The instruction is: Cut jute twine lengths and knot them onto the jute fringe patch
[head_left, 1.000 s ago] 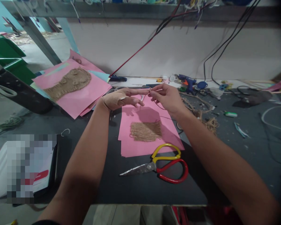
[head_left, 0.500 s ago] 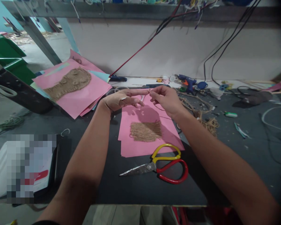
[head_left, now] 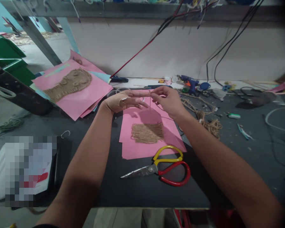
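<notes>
Pinching thin, fibrous brown twine [head_left: 150, 102] in the right hand [head_left: 167, 98], with the grip clamped on it; extending the left hand [head_left: 125, 100] with its grip apart, pointing the forefinger at the strand's top. Working above smooth pink paper [head_left: 144, 150] and a coarse, ridged, roughly rectangular fibre patch [head_left: 147, 133] lying flat. Having metal scissors [head_left: 150, 170] with looped handles on the dark tabletop [head_left: 123, 194] just before the paper, tangled cord [head_left: 211, 126] off right.

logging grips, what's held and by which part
The right hand pinches twine at the top of its dangling stretch; whether the left hand grips it is unclear.
</notes>
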Tool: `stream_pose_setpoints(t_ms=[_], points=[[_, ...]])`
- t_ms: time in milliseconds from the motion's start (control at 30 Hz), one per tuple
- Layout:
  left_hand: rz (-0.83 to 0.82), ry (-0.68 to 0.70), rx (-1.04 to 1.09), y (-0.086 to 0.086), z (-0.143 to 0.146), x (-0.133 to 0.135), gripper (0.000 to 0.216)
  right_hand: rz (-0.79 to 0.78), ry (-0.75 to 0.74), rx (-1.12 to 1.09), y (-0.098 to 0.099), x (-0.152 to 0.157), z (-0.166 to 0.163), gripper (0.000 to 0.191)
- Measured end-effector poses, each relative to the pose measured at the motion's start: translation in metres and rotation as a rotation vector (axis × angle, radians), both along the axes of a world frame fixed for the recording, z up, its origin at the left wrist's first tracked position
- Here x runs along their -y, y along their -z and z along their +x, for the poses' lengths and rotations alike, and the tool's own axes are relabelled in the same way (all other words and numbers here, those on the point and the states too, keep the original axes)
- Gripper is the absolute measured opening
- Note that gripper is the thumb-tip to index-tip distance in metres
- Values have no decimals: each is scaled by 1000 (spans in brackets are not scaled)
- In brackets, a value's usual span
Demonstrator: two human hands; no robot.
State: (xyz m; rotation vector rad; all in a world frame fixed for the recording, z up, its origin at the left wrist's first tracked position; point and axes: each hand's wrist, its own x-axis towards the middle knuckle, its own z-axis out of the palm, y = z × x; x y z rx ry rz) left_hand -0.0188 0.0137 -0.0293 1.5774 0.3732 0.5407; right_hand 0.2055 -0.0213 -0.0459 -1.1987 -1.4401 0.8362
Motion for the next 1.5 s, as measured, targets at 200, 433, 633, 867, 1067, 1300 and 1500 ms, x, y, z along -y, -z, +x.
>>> stream_pose_setpoints(t_ms=[200,433,633,867,1067,1300,1500], points=[[-13,15,88,8,0,-5,64,3,6,-27,-2,1,-2,6],[-49,-20,133,9,3,-2,65,45,-2,-20,1,0,0,11],[-46,-12,143,11,4,-3,60,78,8,0,3,-1,1,13],[-21,10,135,12,3,-5,59,-71,-3,-29,2,1,0,26],[-17,8,116,13,4,-3,62,-98,-38,-39,-2,3,-1,28],[-8,2,83,8,6,1,65,-74,-70,-47,-3,3,-1,38],[-26,-9,70,10,8,0,66,-83,-77,-45,-4,5,-3,30]])
